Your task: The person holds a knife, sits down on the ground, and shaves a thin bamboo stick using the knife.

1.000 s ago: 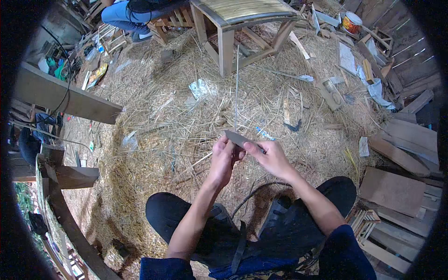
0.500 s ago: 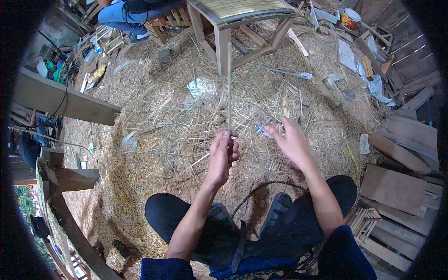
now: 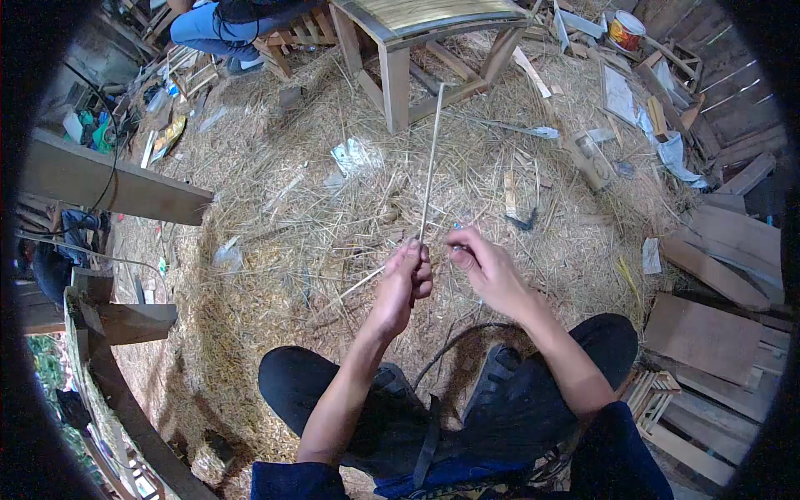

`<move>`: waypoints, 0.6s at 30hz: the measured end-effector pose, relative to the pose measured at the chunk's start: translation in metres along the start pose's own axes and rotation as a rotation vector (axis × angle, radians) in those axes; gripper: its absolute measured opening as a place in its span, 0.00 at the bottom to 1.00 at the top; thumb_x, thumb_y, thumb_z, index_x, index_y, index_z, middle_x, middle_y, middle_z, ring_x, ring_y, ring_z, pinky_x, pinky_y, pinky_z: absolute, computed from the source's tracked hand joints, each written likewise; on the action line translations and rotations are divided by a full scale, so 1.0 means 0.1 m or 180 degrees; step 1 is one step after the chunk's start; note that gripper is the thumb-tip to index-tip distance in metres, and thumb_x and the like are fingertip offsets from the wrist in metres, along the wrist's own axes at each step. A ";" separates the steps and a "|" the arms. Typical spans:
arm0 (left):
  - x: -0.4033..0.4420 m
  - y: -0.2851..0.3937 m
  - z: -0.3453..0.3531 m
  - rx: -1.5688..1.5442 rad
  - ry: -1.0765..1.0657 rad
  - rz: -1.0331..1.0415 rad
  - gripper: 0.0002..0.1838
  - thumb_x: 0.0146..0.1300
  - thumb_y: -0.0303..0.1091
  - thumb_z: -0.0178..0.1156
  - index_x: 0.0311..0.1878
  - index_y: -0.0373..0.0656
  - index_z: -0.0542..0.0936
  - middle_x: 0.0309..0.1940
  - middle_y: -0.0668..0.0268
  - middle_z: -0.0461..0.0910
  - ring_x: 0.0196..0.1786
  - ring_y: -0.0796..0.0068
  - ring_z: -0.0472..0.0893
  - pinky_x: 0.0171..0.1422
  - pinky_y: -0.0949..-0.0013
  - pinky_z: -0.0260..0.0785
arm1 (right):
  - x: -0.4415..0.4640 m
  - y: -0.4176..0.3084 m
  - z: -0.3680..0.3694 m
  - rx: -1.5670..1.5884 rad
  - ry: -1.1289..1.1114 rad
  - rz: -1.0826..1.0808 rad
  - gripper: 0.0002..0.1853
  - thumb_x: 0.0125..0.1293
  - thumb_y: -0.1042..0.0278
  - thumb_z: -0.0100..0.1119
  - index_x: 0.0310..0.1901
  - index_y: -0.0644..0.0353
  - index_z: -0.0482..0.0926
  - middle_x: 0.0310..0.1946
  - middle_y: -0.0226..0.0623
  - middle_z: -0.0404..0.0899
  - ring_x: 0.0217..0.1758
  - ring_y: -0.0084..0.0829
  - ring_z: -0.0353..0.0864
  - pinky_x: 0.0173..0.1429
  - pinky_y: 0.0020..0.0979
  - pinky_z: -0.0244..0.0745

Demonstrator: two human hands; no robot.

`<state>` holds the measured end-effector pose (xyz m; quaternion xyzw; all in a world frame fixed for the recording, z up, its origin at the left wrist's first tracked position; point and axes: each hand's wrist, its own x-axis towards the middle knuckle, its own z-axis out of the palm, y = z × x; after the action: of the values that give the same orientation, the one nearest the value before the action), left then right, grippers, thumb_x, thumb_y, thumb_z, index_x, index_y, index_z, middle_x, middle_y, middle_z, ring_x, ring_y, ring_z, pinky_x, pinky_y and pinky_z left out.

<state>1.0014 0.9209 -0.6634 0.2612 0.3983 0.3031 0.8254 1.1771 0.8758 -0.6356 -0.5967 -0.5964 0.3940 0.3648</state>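
Observation:
My left hand (image 3: 402,282) is closed around the lower end of a long, thin pale strip (image 3: 431,162). The strip leans slightly right as it rises, and its top is bent over near the wooden table's leg. A dark piece shows in the same grip, too small to name. Just right of the strip is my right hand (image 3: 487,271), its thumb and forefinger brought together. Whatever lies between those fingertips is too small to make out. Both hands are above the straw-strewn floor, in front of my knees.
A slatted-top wooden table (image 3: 396,87) stands ahead, and a person in blue jeans (image 3: 204,32) sits at upper left. Wooden boards (image 3: 704,333) are stacked at right. A thick beam (image 3: 117,177) juts in from the left. A black cable (image 3: 450,342) lies by my feet.
My right hand has moved left towards the strip and its fingers have closed in. The strip has tilted from nearly upright to leaning right, and its bent top now shows.

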 end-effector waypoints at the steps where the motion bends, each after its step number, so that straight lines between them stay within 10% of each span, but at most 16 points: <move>1: 0.02 -0.04 -0.03 0.0013 -0.0002 -0.0074 0.08 0.76 0.35 0.44 0.38 0.48 0.67 0.22 0.77 0.57 0.21 0.85 0.55 0.23 0.76 0.46 | 0.00 0.00 0.01 -0.0072 -0.0065 -0.0112 0.13 0.70 0.67 0.58 0.53 0.57 0.72 0.46 0.44 0.81 0.50 0.47 0.82 0.51 0.42 0.77; 18: -0.11 -0.09 0.02 0.0835 -0.0038 0.0165 0.07 0.79 0.37 0.44 0.45 0.47 0.70 0.27 0.77 0.62 0.22 0.87 0.59 0.23 0.78 0.53 | 0.01 0.22 0.06 -0.0520 -0.0331 -0.0610 0.10 0.61 0.80 0.54 0.44 0.66 0.69 0.34 0.48 0.77 0.40 0.51 0.79 0.47 0.45 0.71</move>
<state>1.0000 0.9065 -0.6623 0.3789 0.4227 0.2681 0.7784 1.1805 0.8762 -0.6582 -0.5435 -0.6989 0.3378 0.3196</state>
